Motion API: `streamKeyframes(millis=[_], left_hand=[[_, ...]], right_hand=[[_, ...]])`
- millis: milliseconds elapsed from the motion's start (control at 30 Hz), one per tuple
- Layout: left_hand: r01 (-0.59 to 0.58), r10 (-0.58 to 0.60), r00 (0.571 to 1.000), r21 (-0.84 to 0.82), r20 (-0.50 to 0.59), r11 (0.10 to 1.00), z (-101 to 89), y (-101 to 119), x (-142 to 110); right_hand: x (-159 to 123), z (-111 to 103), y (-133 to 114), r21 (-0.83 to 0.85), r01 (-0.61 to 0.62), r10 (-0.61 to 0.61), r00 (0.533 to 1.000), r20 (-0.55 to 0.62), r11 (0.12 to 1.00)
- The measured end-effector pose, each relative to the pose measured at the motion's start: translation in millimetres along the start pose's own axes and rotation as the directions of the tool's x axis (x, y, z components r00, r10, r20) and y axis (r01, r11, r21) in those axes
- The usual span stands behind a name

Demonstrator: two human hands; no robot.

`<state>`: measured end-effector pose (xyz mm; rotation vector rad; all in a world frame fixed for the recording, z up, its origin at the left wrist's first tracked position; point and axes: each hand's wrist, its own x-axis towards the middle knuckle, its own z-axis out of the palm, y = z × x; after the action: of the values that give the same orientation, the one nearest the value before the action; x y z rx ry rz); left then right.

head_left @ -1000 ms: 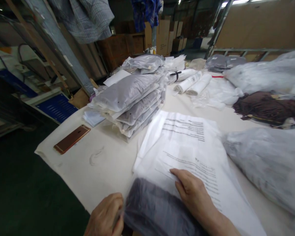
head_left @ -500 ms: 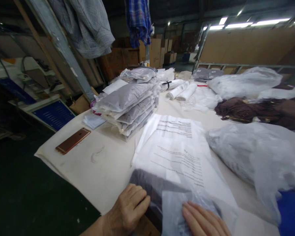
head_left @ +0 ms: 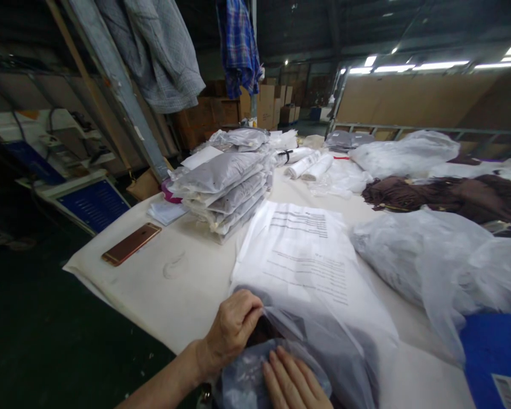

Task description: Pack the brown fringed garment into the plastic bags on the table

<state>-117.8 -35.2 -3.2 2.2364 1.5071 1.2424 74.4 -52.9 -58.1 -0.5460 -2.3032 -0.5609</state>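
A large clear plastic bag [head_left: 306, 267] with printed text lies along the table, a dark folded garment showing through its lower part. My left hand [head_left: 234, 324] is closed, pinching the near left edge of this bag and lifting it, so a dark gap shows beneath. Below the gap is a smaller bluish-grey plastic packet [head_left: 241, 383], its surface creased. My right hand [head_left: 296, 378] lies on the packet with fingers stretched out flat; its thumb is hidden. The packet's near end runs out of the picture.
Left of the bag are a stack of bagged grey garments [head_left: 225, 182], a phone [head_left: 131, 243] and white papers [head_left: 167, 211]. To the right lie a bulging plastic bag [head_left: 409, 255], brown garments [head_left: 455, 196] and a blue item [head_left: 494, 352]. Rolled plastic [head_left: 309, 165] sits farther back.
My left hand has moved up a little and raises the bag's edge. The right hand has shifted left with the small packet, close to the left hand.
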Motion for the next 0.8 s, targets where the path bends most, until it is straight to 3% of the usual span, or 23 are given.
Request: streamKeyframes(millis=[133,300,467,633,733,800], left_hand=[[-0.034,0.033,0.999,-0.030,-0.006,0.999,-1.2,2.7,-4.1],[-0.156,0.156,0.987,0.012,-0.045,0.988,2.0,3.7,-8.1],[-0.321,0.323,0.947,0.100,0.002,0.942,-3.8,-1.5,-24.2],[-0.391,0.371,0.919,0.183,0.135,0.902,-7.8,-5.5,-39.4],[-0.375,0.335,0.919,0.193,0.209,0.907,-9.8,-6.4,-42.7],[-0.349,0.312,0.929,0.186,0.202,0.919,-16.1,-4.9,-45.8]], right_hand=[[-11.6,-1.6,15.1,-0.142,-0.145,0.166,0.975,0.151,0.979],[-6.1,0.4,17.1,-0.154,-0.122,0.157,0.959,0.236,0.980],[0.2,0.4,10.3,-0.129,-0.244,0.273,0.906,0.324,0.961],[6.7,-9.4,10.1,-0.033,-0.267,0.265,0.921,0.285,0.963],[3.6,-16.5,11.4,-0.070,-0.211,0.222,0.926,0.305,0.975],[-6.7,-20.3,9.5,-0.056,-0.138,0.148,0.949,0.278,0.989]])
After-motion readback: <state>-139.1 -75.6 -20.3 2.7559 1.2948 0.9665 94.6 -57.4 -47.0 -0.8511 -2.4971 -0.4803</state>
